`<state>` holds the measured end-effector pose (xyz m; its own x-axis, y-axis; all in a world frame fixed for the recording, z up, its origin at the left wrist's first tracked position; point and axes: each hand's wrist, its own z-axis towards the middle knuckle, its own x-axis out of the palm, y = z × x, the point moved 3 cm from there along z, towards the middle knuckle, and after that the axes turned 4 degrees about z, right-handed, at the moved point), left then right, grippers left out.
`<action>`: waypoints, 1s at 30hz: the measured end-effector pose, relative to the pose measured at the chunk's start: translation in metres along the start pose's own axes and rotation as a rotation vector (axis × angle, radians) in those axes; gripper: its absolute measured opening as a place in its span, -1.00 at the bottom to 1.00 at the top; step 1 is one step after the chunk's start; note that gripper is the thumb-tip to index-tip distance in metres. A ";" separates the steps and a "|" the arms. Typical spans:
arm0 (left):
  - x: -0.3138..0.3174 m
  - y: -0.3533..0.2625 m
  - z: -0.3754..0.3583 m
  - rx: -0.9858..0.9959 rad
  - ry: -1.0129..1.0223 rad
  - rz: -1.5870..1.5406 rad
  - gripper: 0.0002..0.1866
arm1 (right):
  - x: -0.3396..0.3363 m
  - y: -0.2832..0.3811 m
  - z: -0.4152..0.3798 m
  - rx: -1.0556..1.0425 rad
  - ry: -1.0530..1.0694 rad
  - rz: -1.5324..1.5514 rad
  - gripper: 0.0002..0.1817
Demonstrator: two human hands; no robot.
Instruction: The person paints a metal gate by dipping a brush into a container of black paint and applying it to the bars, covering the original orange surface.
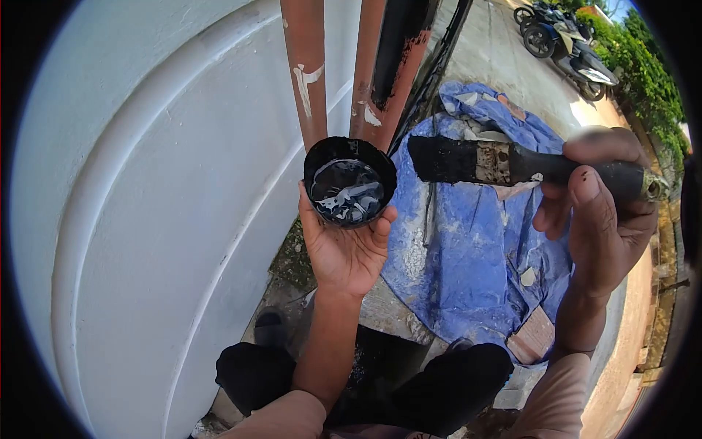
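Note:
In the middle, my left hand [344, 252] is wrapped round the underside of a small round cup [315, 157] of glossy black paint [347, 190]. On the right, my right hand [603, 197] grips a paintbrush [541, 167] by its dark handle. The brush lies level, its black-coated bristles [442, 159] pointing left, a short gap from the cup. Behind the cup stand two reddish-brown metal posts [306, 88]; the right post [395, 88] is partly coated in black and both carry whitish smears.
A white wall [161, 190] with raised curved moulding fills the left side. A crumpled blue tarp [468, 256] lies on the ground, with a broken tile [532, 336] on it. Parked motorbikes [567, 47] and green bushes [643, 69] are at the upper right. My bent knees show below.

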<state>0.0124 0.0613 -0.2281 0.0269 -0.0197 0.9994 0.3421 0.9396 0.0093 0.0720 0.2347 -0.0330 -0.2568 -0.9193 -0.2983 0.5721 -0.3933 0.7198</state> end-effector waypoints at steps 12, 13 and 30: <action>-0.049 0.073 -0.001 0.205 -0.059 0.002 -0.18 | 0.018 -0.092 -0.005 0.185 0.576 0.113 -0.86; -0.052 0.076 0.000 0.214 -0.092 0.013 -0.17 | 0.014 -0.095 -0.005 0.170 0.541 0.144 -0.86; -0.056 0.076 0.014 0.077 0.015 0.030 -0.25 | -0.015 -0.148 -0.038 0.252 0.147 0.541 -0.80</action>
<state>0.0238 0.1388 -0.2827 0.0500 0.0044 0.9987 0.2673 0.9634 -0.0176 0.0212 0.3057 -0.1591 0.1389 -0.9871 0.0800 0.3847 0.1282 0.9141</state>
